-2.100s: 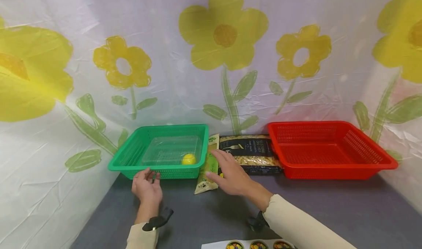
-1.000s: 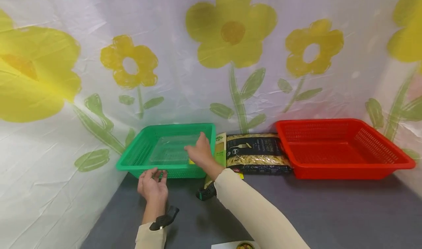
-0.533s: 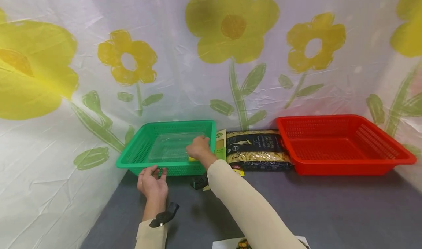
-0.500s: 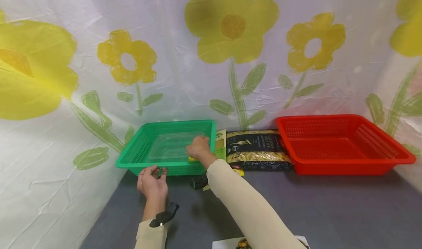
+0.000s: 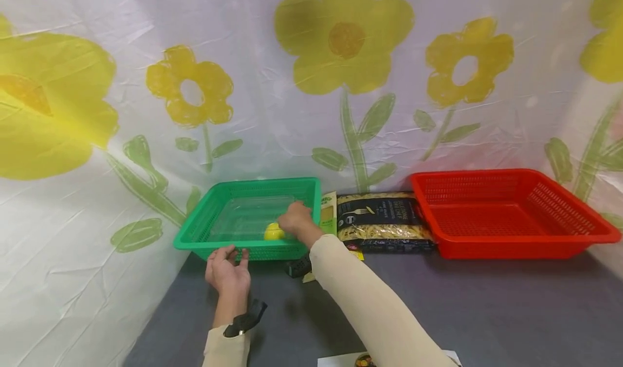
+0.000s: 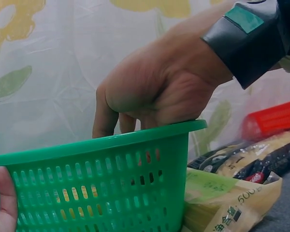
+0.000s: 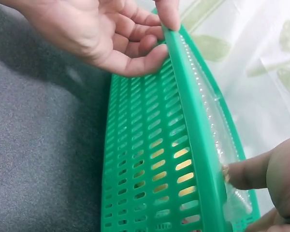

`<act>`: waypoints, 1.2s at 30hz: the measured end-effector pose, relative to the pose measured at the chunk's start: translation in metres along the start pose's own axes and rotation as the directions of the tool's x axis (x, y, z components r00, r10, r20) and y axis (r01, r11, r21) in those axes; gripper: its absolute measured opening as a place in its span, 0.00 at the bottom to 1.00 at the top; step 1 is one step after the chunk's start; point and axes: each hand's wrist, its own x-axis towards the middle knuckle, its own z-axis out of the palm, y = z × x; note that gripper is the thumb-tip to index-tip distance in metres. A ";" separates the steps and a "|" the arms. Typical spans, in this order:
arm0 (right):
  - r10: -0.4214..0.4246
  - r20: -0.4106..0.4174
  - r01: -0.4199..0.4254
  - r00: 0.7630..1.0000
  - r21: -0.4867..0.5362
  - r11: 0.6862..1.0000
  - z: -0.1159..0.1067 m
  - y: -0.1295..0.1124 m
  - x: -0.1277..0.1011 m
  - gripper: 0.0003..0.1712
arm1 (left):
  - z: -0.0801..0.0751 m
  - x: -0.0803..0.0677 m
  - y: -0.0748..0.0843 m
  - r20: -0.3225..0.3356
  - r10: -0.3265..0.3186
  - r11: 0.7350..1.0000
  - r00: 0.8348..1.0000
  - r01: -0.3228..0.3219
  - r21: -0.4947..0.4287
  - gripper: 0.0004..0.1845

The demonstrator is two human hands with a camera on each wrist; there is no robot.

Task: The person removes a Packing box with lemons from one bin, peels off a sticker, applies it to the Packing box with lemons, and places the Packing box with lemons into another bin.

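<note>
A green plastic basket (image 5: 248, 244) stands at the back left. Inside it lies a clear plastic container (image 5: 238, 218), with a yellow ball (image 5: 274, 231) at its front right part. My left hand (image 5: 229, 272) grips the basket's front rim; in the right wrist view its index finger (image 7: 169, 14) hooks over the edge from above. My right hand (image 5: 298, 221) reaches over the rim into the basket's right end, beside the ball. In the right wrist view its thumb (image 7: 251, 173) is right at the container's edge. The other fingertips are hidden inside the basket, so I cannot tell whether they hold the container.
A red basket (image 5: 511, 248) stands at the back right. Between the baskets lie a black pasta bag (image 5: 384, 221) and a green-and-yellow 500 g packet (image 5: 328, 210). A white printed sheet (image 5: 336, 360) lies at the front, partly under my right sleeve. A flower-patterned curtain closes off the back.
My right hand has come from over the bags into the green basket. The container and ball have shifted slightly left, and the ball shows again beside the hand. My left hand stays at the rim.
</note>
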 end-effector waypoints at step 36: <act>-0.041 -0.101 0.101 0.994 0.705 0.702 -0.035 0.008 -0.035 0.43 | 0.002 -0.001 0.004 0.040 0.001 1.000 0.999 -0.001 -0.001 0.13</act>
